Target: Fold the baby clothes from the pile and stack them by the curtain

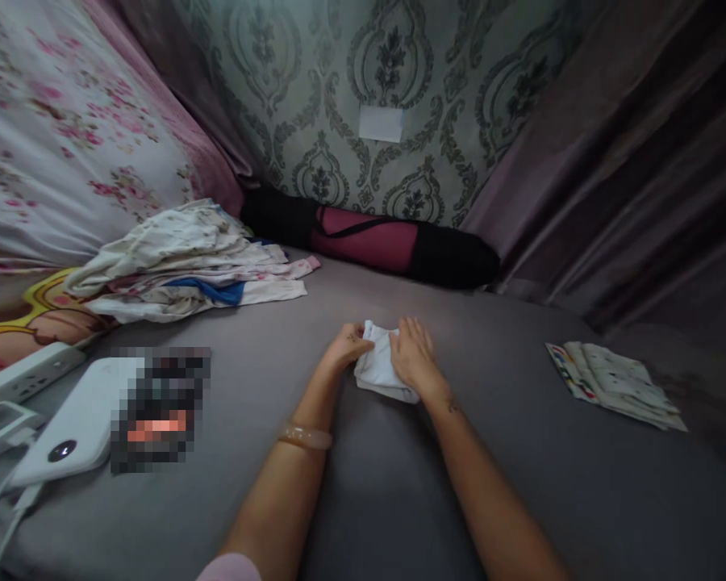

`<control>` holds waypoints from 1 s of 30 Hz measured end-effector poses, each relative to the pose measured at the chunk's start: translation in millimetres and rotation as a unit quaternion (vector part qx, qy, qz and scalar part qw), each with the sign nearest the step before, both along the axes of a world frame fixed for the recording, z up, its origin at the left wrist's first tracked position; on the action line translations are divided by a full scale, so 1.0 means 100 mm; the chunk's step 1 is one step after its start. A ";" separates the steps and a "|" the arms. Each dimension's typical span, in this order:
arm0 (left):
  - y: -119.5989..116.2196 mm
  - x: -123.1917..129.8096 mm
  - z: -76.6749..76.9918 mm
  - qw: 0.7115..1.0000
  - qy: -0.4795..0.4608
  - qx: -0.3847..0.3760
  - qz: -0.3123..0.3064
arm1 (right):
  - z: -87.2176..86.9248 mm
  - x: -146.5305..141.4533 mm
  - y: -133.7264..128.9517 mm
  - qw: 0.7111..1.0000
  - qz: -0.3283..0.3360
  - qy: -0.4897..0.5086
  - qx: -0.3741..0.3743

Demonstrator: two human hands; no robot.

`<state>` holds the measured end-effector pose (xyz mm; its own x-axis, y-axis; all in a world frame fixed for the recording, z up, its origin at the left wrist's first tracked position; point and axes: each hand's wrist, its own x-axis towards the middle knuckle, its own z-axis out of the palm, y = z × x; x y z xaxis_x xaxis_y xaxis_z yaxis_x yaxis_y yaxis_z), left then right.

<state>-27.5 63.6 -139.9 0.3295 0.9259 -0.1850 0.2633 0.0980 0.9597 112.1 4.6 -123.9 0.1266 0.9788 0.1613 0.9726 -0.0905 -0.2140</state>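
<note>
A small white folded garment (377, 368) lies on the grey bed sheet (248, 379) in front of me, its layers showing along the near edge. My left hand (344, 347) is closed on its left edge, thumb on top and the other fingers partly hidden. Across its right side my right hand (414, 355) rests flat, fingers stretched out and pointing away from me. What kind of garment it is, I cannot make out. Farther right sits a stack of folded clothes (626, 383), pale with small prints.
At the left is a loose heap of clothes (181, 258). Nearer are a power strip (30, 375), a white power bank (76, 440) with cables, and a blurred-out object (160, 411). A black and maroon long bag (369, 242) lies along the wall; curtains (557, 161) hang at the sides.
</note>
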 end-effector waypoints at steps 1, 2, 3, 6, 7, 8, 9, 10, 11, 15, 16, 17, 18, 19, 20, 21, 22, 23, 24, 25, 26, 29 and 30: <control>0.00 0.00 0.00 1.000 0.003 0.000 0.004 | -0.08 0.01 0.01 1.000 0.007 -0.008 -0.020; 0.00 0.00 -0.01 1.000 0.005 0.002 0.009 | -0.16 0.01 0.01 0.999 0.008 -0.012 -0.038; 0.01 0.00 -0.03 1.000 0.007 0.006 0.014 | -0.23 0.01 0.01 0.999 0.007 -0.014 -0.051; 0.04 0.01 -0.11 0.999 0.015 0.017 0.022 | -0.34 0.01 0.03 0.998 0.005 -0.021 -0.059; 0.05 0.01 -0.15 0.999 0.018 0.018 0.024 | -0.35 0.01 0.03 0.998 0.006 -0.023 -0.058; 0.07 0.01 -0.18 0.999 0.020 0.019 0.027 | -0.35 0.02 0.04 0.998 0.006 -0.025 -0.057; 0.08 0.01 -0.21 0.999 0.022 0.020 0.027 | -0.34 0.03 0.04 0.998 0.005 -0.025 -0.058; 0.10 0.01 -0.24 0.999 0.024 0.023 0.027 | -0.32 0.04 0.04 0.998 0.006 -0.024 -0.060; 0.11 0.01 -0.25 0.999 0.026 0.028 0.024 | -0.29 0.05 0.04 0.998 0.007 -0.020 -0.066; 0.12 -0.03 -0.20 0.998 0.046 0.043 0.032 | -0.15 -0.02 0.02 0.998 0.010 -0.017 -0.058; 0.12 -0.04 -0.17 0.997 0.050 0.039 0.036 | -0.13 -0.07 0.01 0.999 0.017 -0.019 -0.043; 0.12 -0.06 -0.15 0.997 0.055 0.031 0.042 | -0.12 -0.13 0.01 0.999 0.027 -0.021 -0.030; 0.12 -0.08 -0.14 0.997 0.059 0.021 0.049 | -0.13 -0.20 0.01 0.999 0.040 -0.021 -0.024; 0.12 -0.09 -0.13 0.997 0.062 0.010 0.054 | -0.14 -0.26 0.01 0.998 0.053 -0.018 -0.026; 0.13 -0.10 -0.13 0.996 0.064 0.001 0.061 | -0.17 -0.32 0.01 0.998 0.060 -0.015 -0.032; 0.14 -0.11 -0.13 0.995 0.068 -0.007 0.066 | -0.21 -0.37 0.02 0.997 0.062 -0.013 -0.038; 0.15 -0.12 -0.14 0.995 0.070 -0.014 0.069 | -0.25 -0.40 0.02 0.997 0.061 -0.014 -0.040; 0.16 -0.13 -0.16 0.995 0.073 -0.019 0.071 | -0.28 -0.42 0.03 0.997 0.059 -0.016 -0.039; 0.17 -0.14 -0.17 0.994 0.074 -0.022 0.072 | -0.30 -0.42 0.03 0.997 0.058 -0.018 -0.037; 0.18 -0.14 -0.18 0.994 0.076 -0.025 0.074 | -0.31 -0.42 0.03 0.997 0.059 -0.020 -0.036; 0.19 -0.14 -0.20 0.994 0.077 -0.028 0.076 | -0.31 -0.42 0.04 0.997 0.060 -0.021 -0.040; 0.21 -0.14 -0.21 0.993 0.081 -0.032 0.076 | -0.24 -0.41 0.05 0.996 0.057 -0.018 -0.072; 0.21 -0.14 -0.21 0.993 0.083 -0.031 0.075 | -0.21 -0.42 0.05 0.996 0.056 -0.019 -0.073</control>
<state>-41.0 84.3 -160.8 0.1497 0.9470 -0.2841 0.3951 0.2061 0.8952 70.3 10.0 -145.3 0.0117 0.9998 0.0186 0.9855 -0.0084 -0.1695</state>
